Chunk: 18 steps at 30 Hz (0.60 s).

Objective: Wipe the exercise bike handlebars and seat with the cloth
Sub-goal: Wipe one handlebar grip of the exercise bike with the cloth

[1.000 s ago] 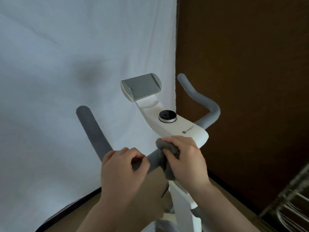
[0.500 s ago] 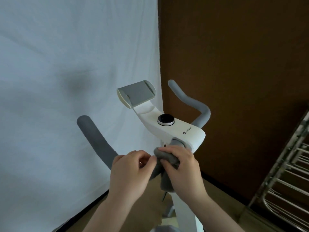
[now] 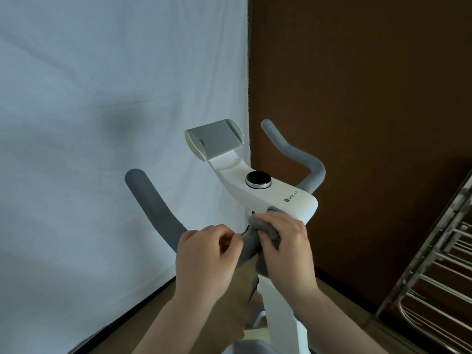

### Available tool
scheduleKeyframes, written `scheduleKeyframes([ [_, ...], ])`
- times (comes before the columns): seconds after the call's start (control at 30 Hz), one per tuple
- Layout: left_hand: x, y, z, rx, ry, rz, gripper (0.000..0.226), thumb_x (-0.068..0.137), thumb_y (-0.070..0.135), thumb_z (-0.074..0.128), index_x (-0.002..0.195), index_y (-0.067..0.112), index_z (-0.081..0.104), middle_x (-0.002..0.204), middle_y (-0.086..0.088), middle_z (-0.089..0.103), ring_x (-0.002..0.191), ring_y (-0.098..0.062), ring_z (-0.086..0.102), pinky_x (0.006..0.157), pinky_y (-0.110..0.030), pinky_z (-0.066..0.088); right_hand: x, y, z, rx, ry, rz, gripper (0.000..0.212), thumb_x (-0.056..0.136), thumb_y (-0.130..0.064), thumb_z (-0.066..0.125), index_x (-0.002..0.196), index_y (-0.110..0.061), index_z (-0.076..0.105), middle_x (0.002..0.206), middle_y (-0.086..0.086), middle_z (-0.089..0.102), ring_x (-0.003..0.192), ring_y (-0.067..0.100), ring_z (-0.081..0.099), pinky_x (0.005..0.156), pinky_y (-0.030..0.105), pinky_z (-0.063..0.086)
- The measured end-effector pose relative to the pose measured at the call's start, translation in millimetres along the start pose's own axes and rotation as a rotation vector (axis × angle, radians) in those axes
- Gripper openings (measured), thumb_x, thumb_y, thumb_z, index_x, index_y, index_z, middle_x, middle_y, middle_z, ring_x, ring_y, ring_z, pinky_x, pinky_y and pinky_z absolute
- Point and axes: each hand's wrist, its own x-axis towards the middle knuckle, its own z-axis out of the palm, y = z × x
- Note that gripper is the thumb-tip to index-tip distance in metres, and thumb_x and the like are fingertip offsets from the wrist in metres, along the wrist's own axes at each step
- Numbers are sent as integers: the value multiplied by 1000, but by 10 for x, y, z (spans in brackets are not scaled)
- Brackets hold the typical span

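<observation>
Head view, white backdrop (image 3: pixel 102 123) behind handlebars (image 3: pixel 155 208), metal rack (image 3: pixel 434 264) right

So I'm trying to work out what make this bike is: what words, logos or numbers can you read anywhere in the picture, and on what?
"keepkit", dark letters after a small dark square logo, on the white console near its nearer end; the spelling is small and slightly uncertain.
Black dial on the console: no readable marks.
Phone holder, grey handlebars and cloth: no text visible.
</observation>
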Motion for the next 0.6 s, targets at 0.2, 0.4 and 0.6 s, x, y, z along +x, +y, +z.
scheduleKeyframes([
  [0.2, -5, 33, 33, 56, 47, -6, 19, 88, 37, 57, 72, 30, 64, 61, 17, 59, 64, 6, 45, 78, -23, 36, 25, 36, 10, 145, 121, 176, 29, 89, -13, 65, 111, -33, 65, 113, -16, 60, 112, 8, 52, 97, 28, 46],
  [0.4, -11, 12, 36, 44, 52, -7, 16, 88, 35, 58, 74, 30, 65, 64, 17, 61, 68, 9, 45, 78, -24, 39, -137, -11, 125, 444, 271, 418, 34, 89, -14, 65, 112, -38, 60, 117, -18, 52, 109, -1, 49, 100, 31, 46],
  [0.6, -28, 4, 31, 30, 47, -3, 16, 88, 35, 57, 76, 29, 66, 66, 17, 62, 71, 8, 45, 81, -27, 41, -261, -76, 287, 553, 304, 579, 32, 91, -21, 63, 118, -37, 57, 122, -5, 53, 113, 13, 52, 98, 45, 48],
])
